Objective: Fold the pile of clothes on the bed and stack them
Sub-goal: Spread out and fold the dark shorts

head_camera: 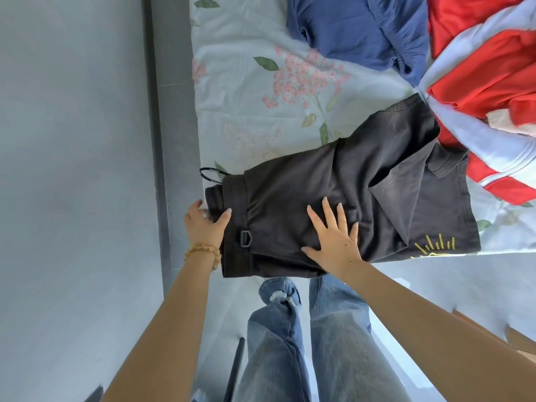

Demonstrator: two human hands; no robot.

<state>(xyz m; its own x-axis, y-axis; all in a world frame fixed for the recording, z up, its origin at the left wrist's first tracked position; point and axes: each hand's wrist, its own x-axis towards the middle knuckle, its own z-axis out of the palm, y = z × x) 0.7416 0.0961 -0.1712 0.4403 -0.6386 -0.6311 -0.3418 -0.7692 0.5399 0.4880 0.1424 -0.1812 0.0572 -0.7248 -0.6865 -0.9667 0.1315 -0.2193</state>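
A pair of dark grey shorts [342, 181] lies spread on the floral bedsheet [249, 91], waistband to the left, yellow embroidery at the lower right hem. My left hand [204, 224] grips the waistband edge, thumb on top of the fabric. My right hand [333, 236] presses flat on the middle of the shorts with fingers spread. A blue garment [359, 30] lies crumpled at the top. A red and light-blue garment [487, 91] is heaped at the right, overlapping the far end of the shorts.
The bed's left edge runs down beside a grey wall [72, 169]. My legs in blue jeans [304, 338] stand against the bed's near edge. A black loop strap [211, 174] sticks out by the waistband.
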